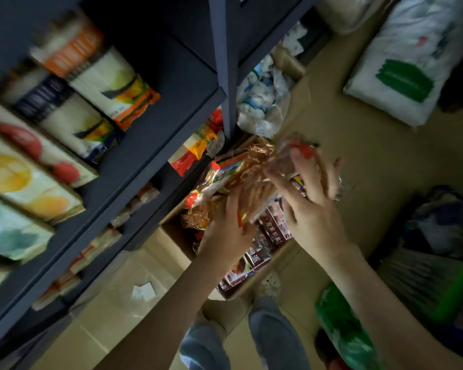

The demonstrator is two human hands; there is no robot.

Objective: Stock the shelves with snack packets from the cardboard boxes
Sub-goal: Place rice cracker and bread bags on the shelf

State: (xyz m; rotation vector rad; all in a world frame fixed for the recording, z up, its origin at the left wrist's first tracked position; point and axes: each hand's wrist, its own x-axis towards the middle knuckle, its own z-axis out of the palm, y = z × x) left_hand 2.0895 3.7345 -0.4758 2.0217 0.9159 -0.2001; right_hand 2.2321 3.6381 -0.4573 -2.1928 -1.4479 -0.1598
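Observation:
Both my hands are on a bundle of clear snack packets (241, 169) with orange and red print, held over an open cardboard box (169, 228). My left hand (230, 225) grips the bundle's near end from below. My right hand (308, 198) lies over its right side with fingers spread and curling on the wrap. The picture is blurred by motion. Dark red packets (267, 236) lie in the box beneath. The dark shelves (155, 166) stand at the left, holding noodle packs (112, 84) and cartons.
Closed cardboard boxes (112, 303) lie on the floor at the near left. A white sack with a green mark (409, 65) sits at the upper right, a green packet (342, 329) near my right forearm. White wrapped bags (262, 100) stand by the shelf post. My legs (267, 337) are below.

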